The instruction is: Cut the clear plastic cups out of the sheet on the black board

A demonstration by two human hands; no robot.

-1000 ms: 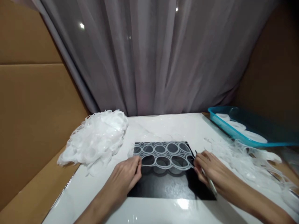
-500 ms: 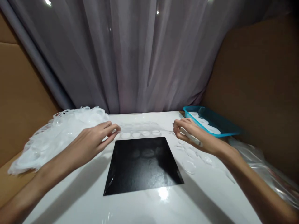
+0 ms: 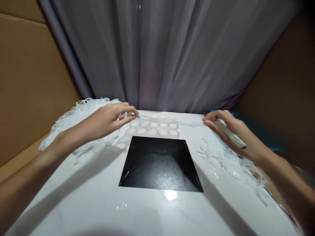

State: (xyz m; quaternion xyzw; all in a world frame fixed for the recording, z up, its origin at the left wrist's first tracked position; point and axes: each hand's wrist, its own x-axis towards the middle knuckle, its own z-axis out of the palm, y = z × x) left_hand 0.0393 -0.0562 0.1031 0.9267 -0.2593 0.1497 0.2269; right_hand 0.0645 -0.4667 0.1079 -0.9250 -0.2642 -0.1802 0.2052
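Observation:
A thin translucent plastic sheet (image 3: 159, 119) spans the gap between my hands above the far part of the white table. Two rows of pale round shapes show just below it; I cannot tell whether they are in the sheet or its shadow. My left hand (image 3: 120, 115) pinches the sheet's left end between thumb and fingers. At the other end, my right hand (image 3: 220, 123) has its fingertips closed on the sheet. A white pen-like tool (image 3: 230, 134) also lies in that hand, its working tip hidden. A black square mat (image 3: 161, 164) lies on the table in front of the hands.
Behind my left hand is a heap of translucent plastic scraps (image 3: 73, 119). More curled scraps (image 3: 228, 160) lie beneath my right forearm. A blue tray (image 3: 268, 141) is partly hidden behind that arm. Cardboard walls (image 3: 29, 75) flank the table (image 3: 103, 203), with a grey curtain (image 3: 157, 55) behind.
Both hands have moved farther away from me and wider apart, with the sheet still between them. The view has shifted, and my right arm now covers more of the blue tray.

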